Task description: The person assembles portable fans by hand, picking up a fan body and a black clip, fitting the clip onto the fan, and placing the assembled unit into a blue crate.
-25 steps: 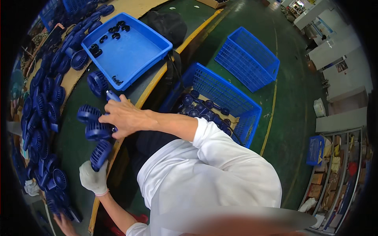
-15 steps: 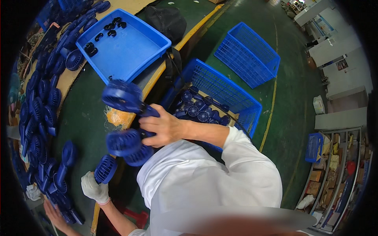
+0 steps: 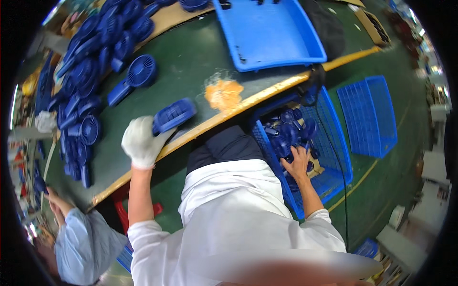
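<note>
My left hand (image 3: 141, 141), in a white glove, grips a dark blue handheld fan (image 3: 174, 116) above the front edge of the green-topped table (image 3: 186, 62). Bare and lowered into a blue mesh crate (image 3: 334, 167) on the right, my right hand (image 3: 298, 163) has its fingers spread over a heap of blue handheld fans (image 3: 287, 131). Its fingertips are partly lost among them. One loose handheld fan (image 3: 141, 70) lies on the table near a large pile of fans (image 3: 86, 76) at the left.
A shallow blue tray (image 3: 279, 62) with small black parts stands at the table's far side. Another mesh crate (image 3: 367, 117) is on the floor at right. A black cable (image 3: 344, 190) hangs across the nearer crate. At lower left sits a co-worker in a blue sleeve (image 3: 81, 243).
My right hand, which held several fans over the table edge, has gone down into the crate and no longer grips them. My left hand still holds its fan. The view has turned.
</note>
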Available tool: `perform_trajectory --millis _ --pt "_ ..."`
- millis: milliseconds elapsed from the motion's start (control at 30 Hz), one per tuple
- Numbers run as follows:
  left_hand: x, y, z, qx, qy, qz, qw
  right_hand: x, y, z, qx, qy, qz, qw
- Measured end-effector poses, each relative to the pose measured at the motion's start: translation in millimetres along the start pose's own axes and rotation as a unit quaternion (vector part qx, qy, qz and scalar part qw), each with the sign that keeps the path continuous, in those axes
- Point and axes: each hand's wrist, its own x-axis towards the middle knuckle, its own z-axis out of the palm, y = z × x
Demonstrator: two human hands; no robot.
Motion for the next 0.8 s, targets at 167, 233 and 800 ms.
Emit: perform_trajectory --millis 167,233,800 --pt "8.6 6.2 8.8 -0.010 0.003 0.008 1.000 -25.9 42.6 71.1 0.082 -0.149 0.283 0.944" --pt "9.7 5.2 8.6 -0.014 -0.004 -0.002 1.000 -36.2 62.5 85.9 0.066 -0.197 0.322 0.924" --pt "7.7 -3.2 -3.7 -0.040 -0.040 -0.031 0.998 351.0 -237.3 -132.1 0.297 0.258 -0.218 0.893"
